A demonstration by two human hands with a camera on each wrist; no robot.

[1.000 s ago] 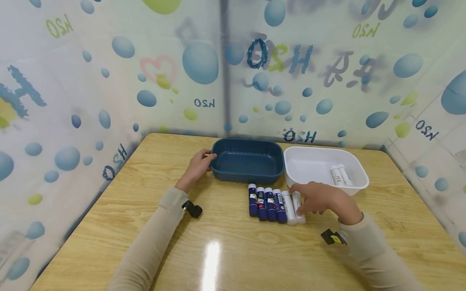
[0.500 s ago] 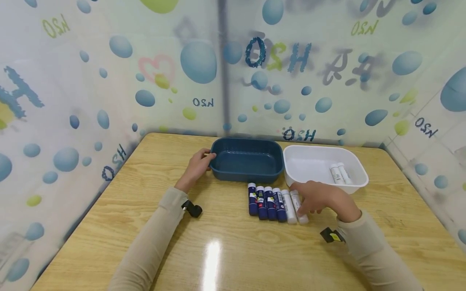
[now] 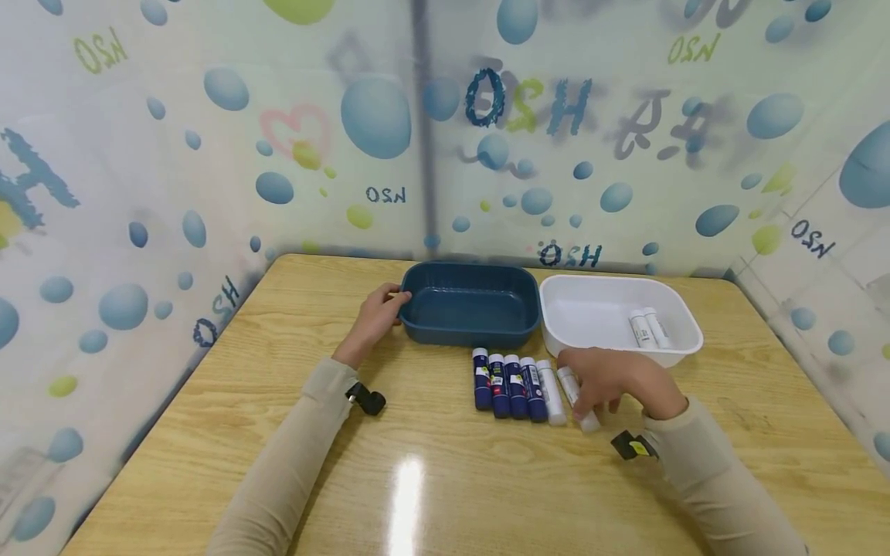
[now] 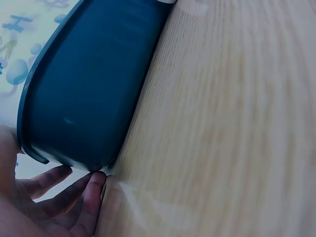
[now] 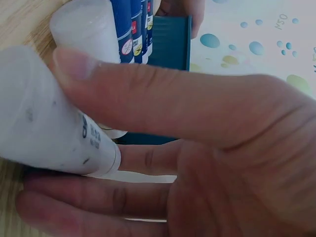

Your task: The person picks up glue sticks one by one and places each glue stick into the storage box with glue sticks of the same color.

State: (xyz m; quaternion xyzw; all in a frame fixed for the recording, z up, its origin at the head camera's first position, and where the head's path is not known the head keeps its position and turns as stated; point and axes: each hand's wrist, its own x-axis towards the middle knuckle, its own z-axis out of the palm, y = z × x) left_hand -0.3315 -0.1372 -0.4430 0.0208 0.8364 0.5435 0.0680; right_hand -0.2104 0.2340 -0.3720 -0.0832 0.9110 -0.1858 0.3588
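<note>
In the head view my right hand [image 3: 619, 374] holds a white glue stick [image 3: 568, 383], which slants away from the row beside it. The right wrist view shows the thumb [image 5: 113, 91] along one side of this stick and fingers on the other. One more white glue stick [image 3: 551, 392] and several dark blue glue sticks [image 3: 516, 386] lie side by side to its left. My left hand [image 3: 378, 315] grips the left end of a dark blue bin [image 3: 473, 337], thumb at the rim. Fingertips [image 4: 96, 177] touch its end wall low down, in the left wrist view.
A white bin [image 3: 587, 320] stands right beside the blue one, with two white glue sticks [image 3: 648, 330] inside it. Behind the wooden table [image 3: 334, 471] hangs a curtain [image 3: 313, 216] printed with bubbles, and similar sheets rise at both sides.
The white glue stick under my right hand has tilted, its near end swinging right, away from the row. My left hand stays at the blue bin.
</note>
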